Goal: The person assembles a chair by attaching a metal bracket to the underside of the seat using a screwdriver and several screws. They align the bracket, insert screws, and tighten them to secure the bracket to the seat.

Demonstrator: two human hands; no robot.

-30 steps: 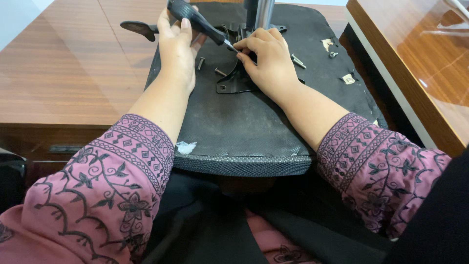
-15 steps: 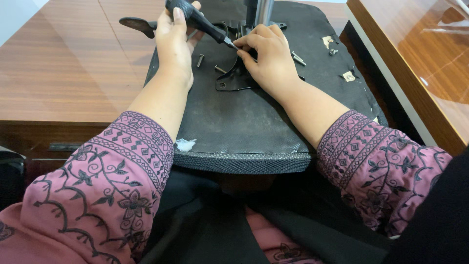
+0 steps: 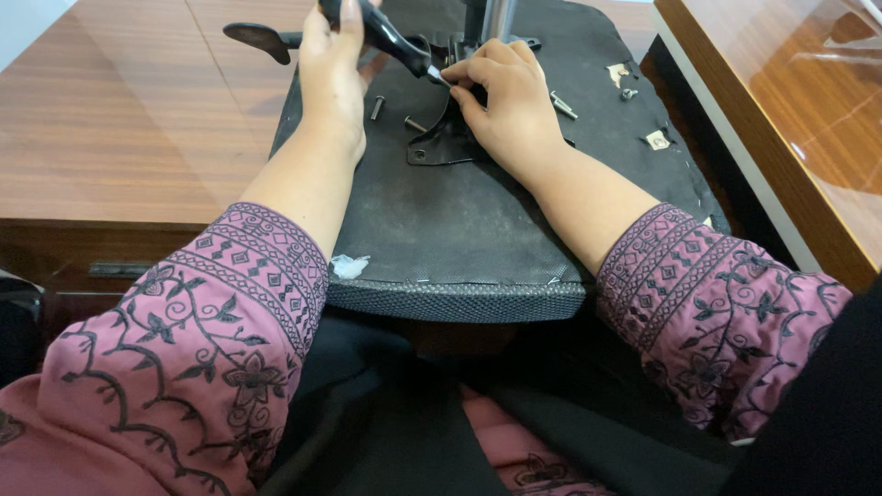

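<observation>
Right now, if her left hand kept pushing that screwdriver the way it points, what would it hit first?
The left hand aims the screwdriver down and rightward; its tip would likely first meet the right hand's fingertips pinched at the black metal bracket, though depth is unclear.

Two hands are working here, the left hand point(image 3: 333, 78) and the right hand point(image 3: 503, 103), and between them they are sharing one black-handled screwdriver point(image 3: 390, 37). One upturned chair seat point(image 3: 459, 230) is lying across the lap, carrying one black metal bracket point(image 3: 441, 145). Two loose dark bolts point(image 3: 377, 107) point(image 3: 415, 124) are sitting just beside that bracket.
</observation>
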